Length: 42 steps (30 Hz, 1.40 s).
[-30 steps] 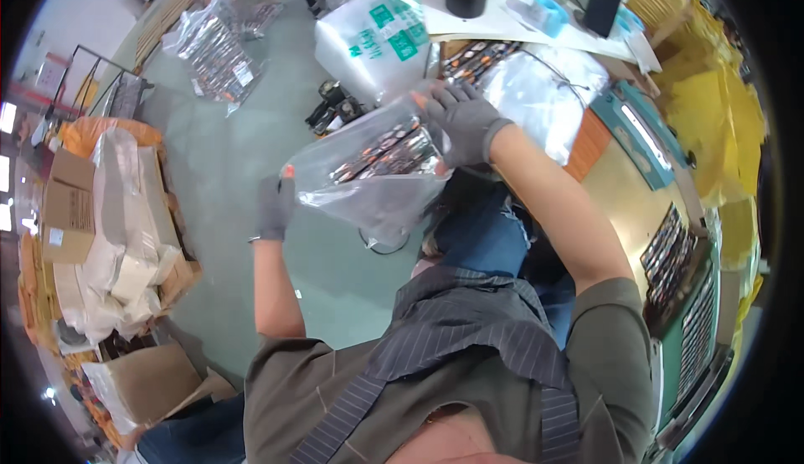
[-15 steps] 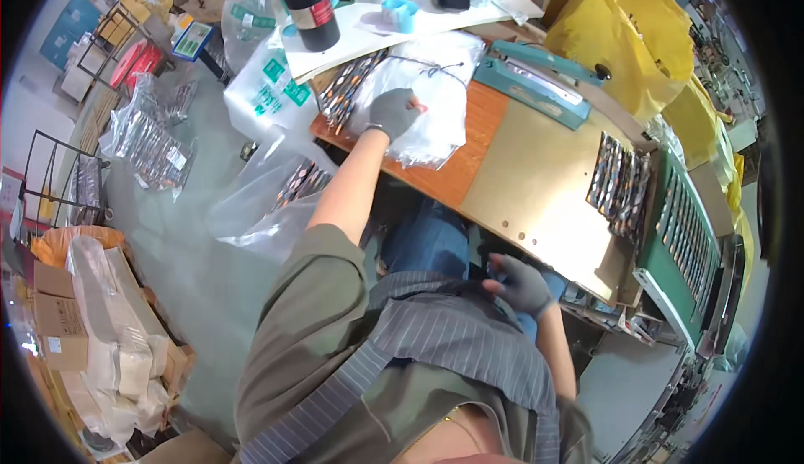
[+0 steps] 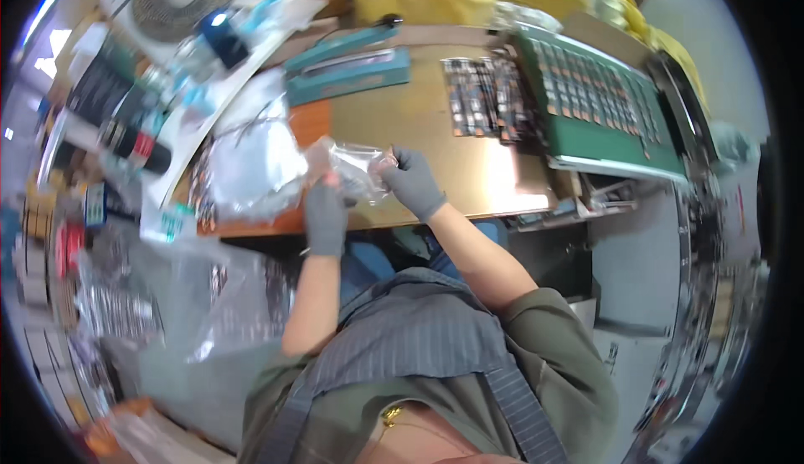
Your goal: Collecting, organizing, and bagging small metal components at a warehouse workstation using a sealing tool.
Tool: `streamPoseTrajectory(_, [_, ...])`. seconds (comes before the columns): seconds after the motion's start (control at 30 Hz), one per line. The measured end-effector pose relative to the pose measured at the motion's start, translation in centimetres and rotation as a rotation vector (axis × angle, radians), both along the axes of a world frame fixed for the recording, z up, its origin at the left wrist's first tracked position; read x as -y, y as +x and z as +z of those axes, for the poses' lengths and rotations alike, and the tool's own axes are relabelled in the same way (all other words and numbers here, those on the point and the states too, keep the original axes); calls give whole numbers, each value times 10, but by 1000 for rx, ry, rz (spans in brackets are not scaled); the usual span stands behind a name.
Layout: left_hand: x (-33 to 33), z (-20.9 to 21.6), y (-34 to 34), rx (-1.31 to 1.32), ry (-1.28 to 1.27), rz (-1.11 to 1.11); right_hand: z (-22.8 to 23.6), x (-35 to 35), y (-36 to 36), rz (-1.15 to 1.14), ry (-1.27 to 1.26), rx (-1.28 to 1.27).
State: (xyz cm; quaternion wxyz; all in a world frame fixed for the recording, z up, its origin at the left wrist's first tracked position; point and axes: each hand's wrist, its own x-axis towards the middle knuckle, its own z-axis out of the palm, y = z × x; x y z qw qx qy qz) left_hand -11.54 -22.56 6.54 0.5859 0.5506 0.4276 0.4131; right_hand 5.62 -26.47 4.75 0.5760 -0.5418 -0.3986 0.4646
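Head view: left grip (image 3: pixel 326 213), right grip (image 3: pixel 414 186) hold clear bag (image 3: pixel 356 162).

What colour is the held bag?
The bag is clear and colourless, shown best in the head view.

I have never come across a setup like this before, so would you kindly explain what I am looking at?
Of course. There is no robot: these are a person's own hands, in grey gloves. The camera is worn on the person's head and looks down, so the picture's left is their left. Its wide lens bends straight edges.

The left hand and right hand hold a small clear plastic bag between them, over the near part of a table. Left of them lies a pile of clear plastic; beyond is a long teal tool. To the right are dark strips in rows, then a green board bearing more strips.
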Motion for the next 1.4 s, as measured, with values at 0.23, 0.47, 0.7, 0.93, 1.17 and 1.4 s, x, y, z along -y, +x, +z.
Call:
streamPoseTrajectory(0.23, [26,71,30,510,-320,-691,-13,32,92,42,-66,199])
streamPoseTrajectory(0.47, [-55,71,19,-58,342,-385,84,95,255,-533,-71,1024])
streamPoseTrajectory(0.7, [-104,-30,68,-478,441,-385,45,206,469,-1165,-991,1261])
streamPoseTrajectory(0.93, [-96,-50,192,-691,446,-379,31,175,495,-797,-775,1106])
streamPoseTrajectory(1.17, [-70,-66,337,-429,288,-227,36,19,295,-351,-395,1372])
streamPoseTrajectory(1.4, [-59,-77,346,-347,143,-242,-29,-33,316,-840,-602,636])
